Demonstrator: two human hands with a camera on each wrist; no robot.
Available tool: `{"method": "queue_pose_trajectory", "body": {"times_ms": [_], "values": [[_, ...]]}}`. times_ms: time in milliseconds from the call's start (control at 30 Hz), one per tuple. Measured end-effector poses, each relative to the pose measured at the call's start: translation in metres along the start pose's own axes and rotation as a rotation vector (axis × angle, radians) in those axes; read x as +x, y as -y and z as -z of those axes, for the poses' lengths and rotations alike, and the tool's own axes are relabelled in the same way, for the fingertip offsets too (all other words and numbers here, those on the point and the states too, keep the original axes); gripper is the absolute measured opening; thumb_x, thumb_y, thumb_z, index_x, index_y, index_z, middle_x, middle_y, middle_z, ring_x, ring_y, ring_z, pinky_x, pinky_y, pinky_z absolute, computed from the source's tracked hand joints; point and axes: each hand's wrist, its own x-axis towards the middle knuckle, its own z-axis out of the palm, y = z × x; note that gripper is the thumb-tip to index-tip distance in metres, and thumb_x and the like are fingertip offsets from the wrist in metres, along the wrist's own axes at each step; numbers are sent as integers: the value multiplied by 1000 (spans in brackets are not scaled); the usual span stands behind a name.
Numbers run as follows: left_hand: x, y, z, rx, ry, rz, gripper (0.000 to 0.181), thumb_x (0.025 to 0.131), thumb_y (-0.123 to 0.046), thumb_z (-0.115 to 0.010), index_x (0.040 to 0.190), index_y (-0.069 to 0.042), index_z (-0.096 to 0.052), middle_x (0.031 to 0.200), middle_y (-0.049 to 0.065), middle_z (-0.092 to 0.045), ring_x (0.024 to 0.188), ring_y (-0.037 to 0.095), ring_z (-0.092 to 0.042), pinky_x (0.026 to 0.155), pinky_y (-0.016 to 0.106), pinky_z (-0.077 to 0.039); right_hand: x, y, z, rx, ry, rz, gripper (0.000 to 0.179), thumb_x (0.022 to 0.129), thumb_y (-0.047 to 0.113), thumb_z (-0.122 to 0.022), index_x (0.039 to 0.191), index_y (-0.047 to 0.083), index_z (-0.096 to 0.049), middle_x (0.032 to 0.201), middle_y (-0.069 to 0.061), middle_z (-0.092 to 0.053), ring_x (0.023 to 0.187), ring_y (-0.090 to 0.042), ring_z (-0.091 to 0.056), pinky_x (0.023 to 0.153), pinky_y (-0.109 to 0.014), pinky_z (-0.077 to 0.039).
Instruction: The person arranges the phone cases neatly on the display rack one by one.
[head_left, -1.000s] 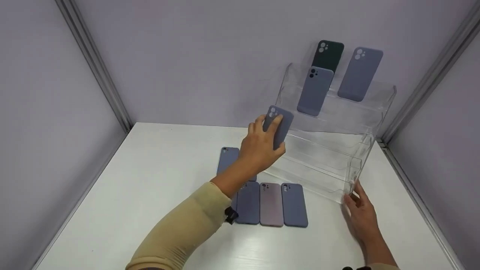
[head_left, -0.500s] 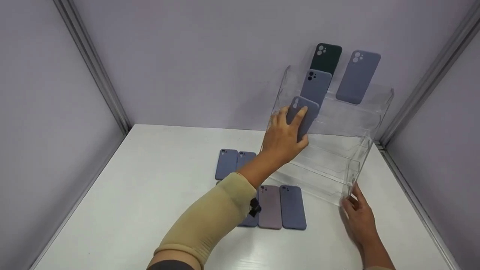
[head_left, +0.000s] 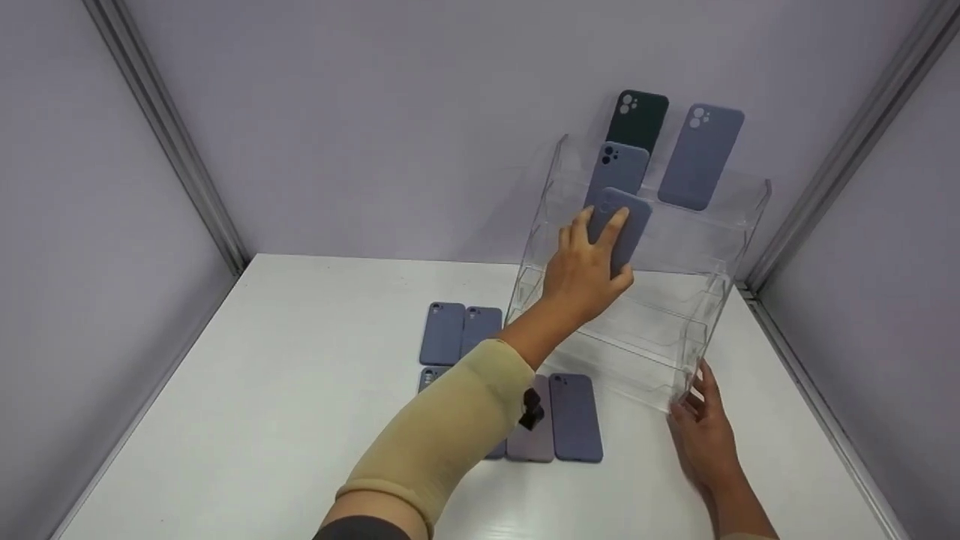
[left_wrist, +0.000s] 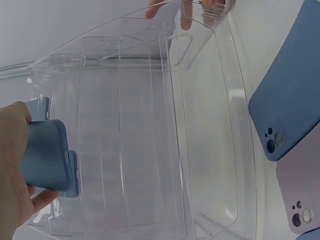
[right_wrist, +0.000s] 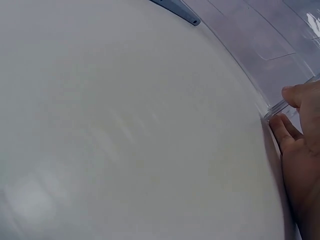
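My left hand (head_left: pixel 583 266) grips a blue-grey phone case (head_left: pixel 630 229) by its sides, one finger lying on its back. The case is tilted at the upper left of a clear stepped display rack (head_left: pixel 660 330), overlapping a lighter blue phone case (head_left: pixel 624 166) behind it. In the left wrist view, the held phone case (left_wrist: pixel 45 157) is near the rack's tiers; whether it rests on one I cannot tell. My right hand (head_left: pixel 709 442) holds the rack's lower front right corner, thumb and fingers on either side of the edge in the right wrist view.
A dark green phone case (head_left: pixel 641 120) and a lavender-blue phone case (head_left: pixel 701 157) stand on the rack's top tier. Several phone cases lie in two rows on the white table (head_left: pixel 300 390), among them a pink one (head_left: pixel 531 442), partly hidden by my left arm.
My left hand has carried the blue-grey phone case right and slightly up, from beside the rack to in front of the lighter blue case. My right hand keeps its hold on the corner.
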Motion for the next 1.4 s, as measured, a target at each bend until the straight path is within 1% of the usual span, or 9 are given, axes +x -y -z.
{"method": "queue_pose_trajectory", "body": {"times_ms": [67,300,467,667,733,900,1000,1233,1400], "values": [[2,0,-2,-6,-10,5,78,101,-48,-69,168,-42,-29,171,12,-34,141,27,-54,88,37,-63,2,1,-2,7,8,17,93,115,14,-52,169,53,12,181,-21,-16,163,-52,-28,128,-59,-34],[10,-6,-12,-27,-53,7,78,102,-49,-69,168,-41,-29,172,11,-33,142,27,-52,92,34,-63,3,-1,-3,-15,15,11,95,114,13,-52,168,56,13,181,-22,-12,163,-55,-26,129,-67,-30],[17,-15,-20,-66,-117,-64,75,104,-48,-67,168,-35,-30,171,15,-35,140,30,-56,101,36,-61,2,-3,0,-34,0,-32,97,113,13,-54,167,59,14,182,-20,-11,164,-53,-26,130,-67,-29],[31,-28,-28,-69,-174,-124,74,104,-49,-67,168,-32,-33,171,16,-36,138,28,-58,105,34,-59,2,-3,2,-37,0,-23,94,114,17,-53,168,56,13,182,-20,-12,163,-53,-27,128,-67,-31],[38,-34,-29,-77,-175,-113,74,104,-50,-67,168,-33,-34,171,16,-35,139,28,-57,104,34,-60,2,-2,1,-42,1,-26,93,114,18,-53,167,58,13,182,-20,-12,163,-52,-27,129,-67,-31],[53,-48,-32,-96,-144,-30,74,104,-49,-69,168,-37,-33,172,14,-34,143,28,-55,102,32,-61,1,1,-1,-12,-5,-56,93,114,17,-53,167,61,10,183,-15,-12,165,-49,-27,129,-64,-32],[59,-50,-36,-104,-144,10,74,103,-50,-71,166,-39,-32,172,12,-32,144,26,-53,99,30,-61,1,-1,-7,14,1,-77,93,113,19,-55,167,60,9,184,-13,-12,165,-47,-27,130,-63,-33],[70,-61,-50,-168,-188,36,81,101,-50,-74,163,-42,-23,170,14,-28,143,28,-51,96,27,-62,-1,-3,-3,-13,-7,-61,94,113,16,-55,169,56,10,183,-16,-13,164,-49,-30,127,-61,-37],[77,-66,-62,-129,-182,74,84,101,-52,-74,165,-45,-20,170,14,-29,140,27,-53,93,25,-61,0,-1,-1,-11,-6,-64,94,114,15,-54,168,58,10,183,-15,-12,165,-47,-28,127,-61,-37]]}}
